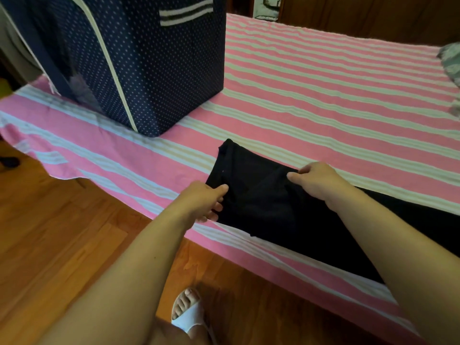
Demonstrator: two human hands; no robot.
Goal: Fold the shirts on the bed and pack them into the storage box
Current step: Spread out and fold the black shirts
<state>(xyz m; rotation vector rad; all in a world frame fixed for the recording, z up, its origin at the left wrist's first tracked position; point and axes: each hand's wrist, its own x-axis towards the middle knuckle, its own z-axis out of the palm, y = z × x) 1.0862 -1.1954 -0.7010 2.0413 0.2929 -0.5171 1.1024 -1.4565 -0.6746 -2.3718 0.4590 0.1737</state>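
A black shirt (258, 195) lies in a long narrow strip along the near edge of the bed, running off to the right under my right arm. My left hand (204, 202) pinches its near left edge, thumb on top. My right hand (316, 183) grips the far edge of the same end. A navy storage box (154, 70) with white dots and cream trim stands upright on the bed at the back left, well beyond both hands. Its open top is not visible.
The bed carries a pink and white striped sheet (336, 95). A patterned cloth (451, 61) lies at the far right edge. Wooden floor (62, 232) runs along the near side, where a foot in a white sandal (189, 312) stands.
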